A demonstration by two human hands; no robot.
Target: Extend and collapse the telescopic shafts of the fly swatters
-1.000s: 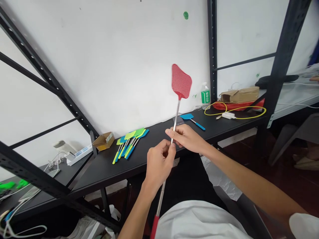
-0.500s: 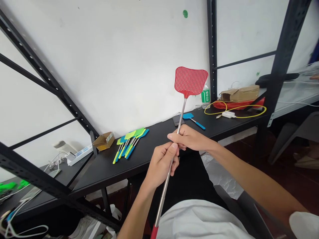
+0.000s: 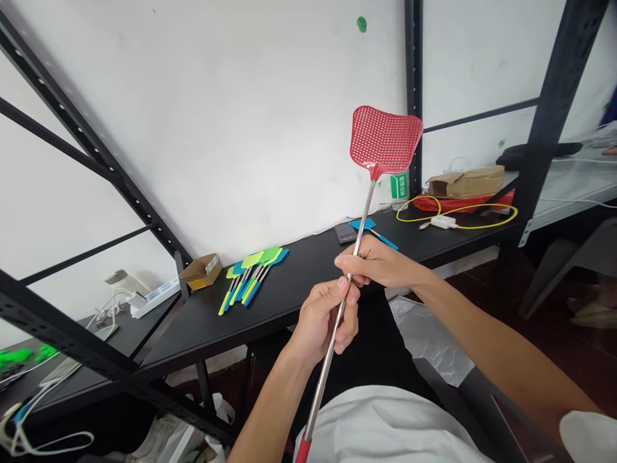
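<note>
A red plastic fly swatter [image 3: 385,140] with a perforated head stands tilted up and to the right, on a steel telescopic shaft [image 3: 340,318] ending in a red handle [image 3: 303,451]. My left hand [image 3: 325,323] is closed around the shaft. Just above it, my right hand [image 3: 378,263] pinches the same shaft between thumb and fingers. Several blue and lime swatters [image 3: 253,276] lie in a bunch on the black shelf [image 3: 289,305], and a blue swatter [image 3: 362,224] lies near a dark phone [image 3: 345,233].
A water bottle [image 3: 400,190], brown paper package [image 3: 466,182], yellow cable [image 3: 457,213] and small cardboard box [image 3: 201,271] sit on the shelving. Black rack uprights [image 3: 413,96] rise in front of the white wall. A power strip [image 3: 154,298] sits on a lower shelf at left.
The swatter has turned from edge-on to face-on and tilted right. Its head has risen, and both hands have shifted up and to the right.
</note>
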